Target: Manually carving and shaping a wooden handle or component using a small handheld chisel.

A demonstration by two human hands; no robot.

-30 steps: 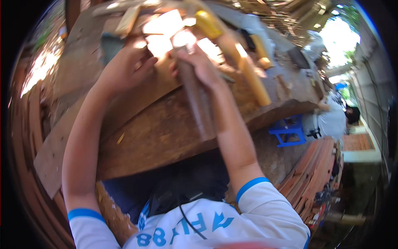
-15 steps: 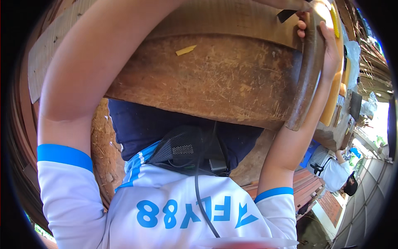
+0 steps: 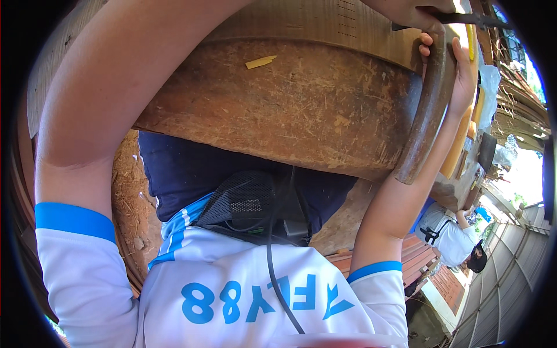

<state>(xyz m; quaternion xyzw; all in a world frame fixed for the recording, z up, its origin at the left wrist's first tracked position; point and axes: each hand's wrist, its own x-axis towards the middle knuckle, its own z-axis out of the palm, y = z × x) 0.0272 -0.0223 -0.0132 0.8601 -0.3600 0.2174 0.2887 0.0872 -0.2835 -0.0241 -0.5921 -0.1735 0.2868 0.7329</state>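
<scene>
A long curved brown wooden piece lies slantwise over the right end of the bench, its near end beside my right forearm. My right hand wraps round it from beneath, fingertips on its left side and thumb on its right. At the top edge, my left hand is closed on a dark narrow tool that crosses the far part of the wood. The tool's kind cannot be made out, and the picture's edge cuts off part of this hand.
The scuffed wooden bench spans the middle, with a yellowish wood chip on it. A black mesh pouch with a cable hangs at my waist. At far right a person in white works near stacked boards.
My left hand has come nearer along the wood, and more of the dark tool shows on its right side. My right hand keeps its hold. The whole view has shifted slightly.
</scene>
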